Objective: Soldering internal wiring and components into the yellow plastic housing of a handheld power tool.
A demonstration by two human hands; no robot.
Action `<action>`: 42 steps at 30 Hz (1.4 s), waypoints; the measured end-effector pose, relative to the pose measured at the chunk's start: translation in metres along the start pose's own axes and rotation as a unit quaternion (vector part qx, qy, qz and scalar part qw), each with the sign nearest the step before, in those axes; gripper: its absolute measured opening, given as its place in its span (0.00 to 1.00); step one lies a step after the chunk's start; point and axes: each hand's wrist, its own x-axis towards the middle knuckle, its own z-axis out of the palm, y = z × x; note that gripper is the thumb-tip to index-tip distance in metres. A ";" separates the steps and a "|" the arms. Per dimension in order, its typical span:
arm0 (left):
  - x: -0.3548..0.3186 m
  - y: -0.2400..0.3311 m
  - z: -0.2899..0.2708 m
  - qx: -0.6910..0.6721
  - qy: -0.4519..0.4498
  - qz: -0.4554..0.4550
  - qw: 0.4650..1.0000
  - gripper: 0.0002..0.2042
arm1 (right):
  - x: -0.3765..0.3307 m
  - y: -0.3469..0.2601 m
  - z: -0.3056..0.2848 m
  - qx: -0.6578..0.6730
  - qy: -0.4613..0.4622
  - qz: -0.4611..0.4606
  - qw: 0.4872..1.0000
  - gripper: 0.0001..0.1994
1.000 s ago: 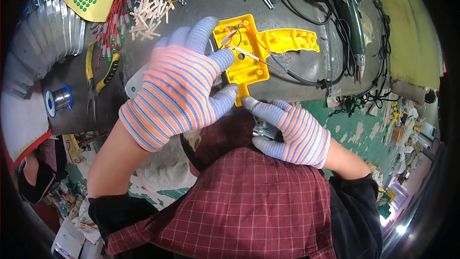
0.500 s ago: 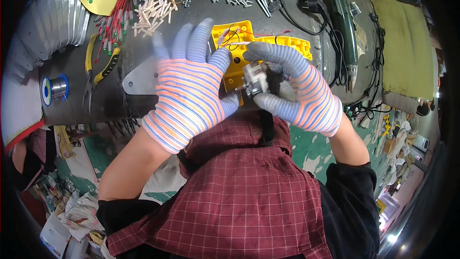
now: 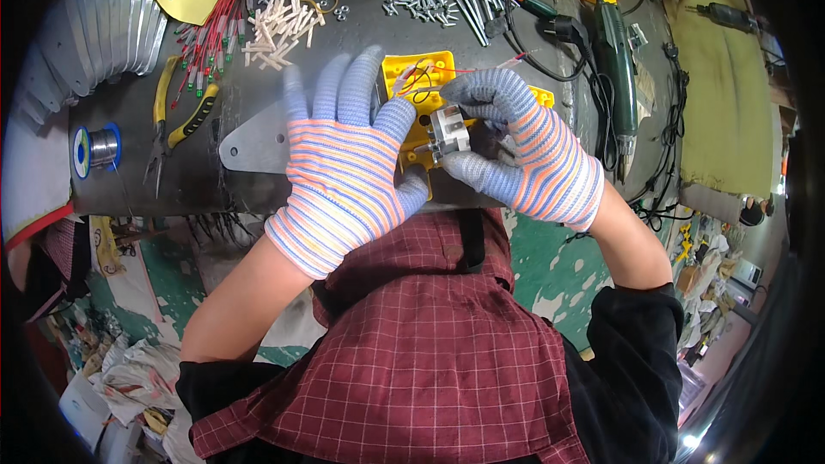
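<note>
Yellow housing, our left hand spread at its edge, whether gripping we cannot tell, our right hand pinching a metal part

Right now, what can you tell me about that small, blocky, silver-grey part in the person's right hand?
The small, blocky, silver-grey part looks metallic, with pale raised sections, darker recesses and a thin rod-like tip pointing left. It sits slightly tilted between the thumb and fingers of the right hand in its striped blue-and-orange knit glove, over the open yellow plastic housing. Whether it touches the housing can't be told.
</note>
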 end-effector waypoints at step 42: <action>0.016 -0.037 -0.001 -0.040 0.017 0.170 0.985 0.29 | 0.009 -0.009 0.012 -0.173 0.056 -0.040 0.982 0.19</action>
